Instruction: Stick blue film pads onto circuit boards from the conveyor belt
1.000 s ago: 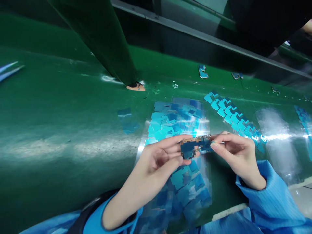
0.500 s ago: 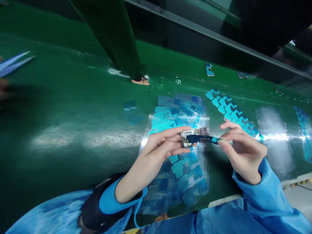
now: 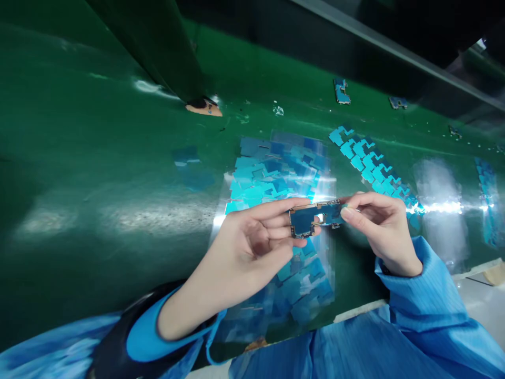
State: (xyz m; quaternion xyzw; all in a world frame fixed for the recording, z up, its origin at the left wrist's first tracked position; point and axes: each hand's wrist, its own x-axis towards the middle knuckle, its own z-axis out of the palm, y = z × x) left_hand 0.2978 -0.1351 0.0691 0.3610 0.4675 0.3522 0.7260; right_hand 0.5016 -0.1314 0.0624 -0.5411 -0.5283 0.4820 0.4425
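Observation:
A small phone circuit board point(image 3: 292, 224) rests across the fingers of my left hand point(image 3: 252, 247), whose thumb lies below and apart from it. Blue film point(image 3: 305, 220), cut to the board's outline with a notch, lies over most of the board's face. My right hand point(image 3: 381, 223) pinches the right end of the film between thumb and forefinger, at the board's edge. Whether it grips the board's end too is hidden. Under both hands, a spread of blue film pieces point(image 3: 252, 192) covers clear plastic sheets on the green mat.
A slanting row of overlapping blue film pieces point(image 3: 369, 163) lies at right. Behind it are boards point(image 3: 342, 92) with blue film on them. A dark post point(image 3: 173, 58) stands on the green mat point(image 3: 98, 158). A dark shelf bar point(image 3: 374, 37) crosses above.
The blue film has come down from a raised strip onto the board's face. My right hand has moved left to the board's end. Tweezers at far left have left the view.

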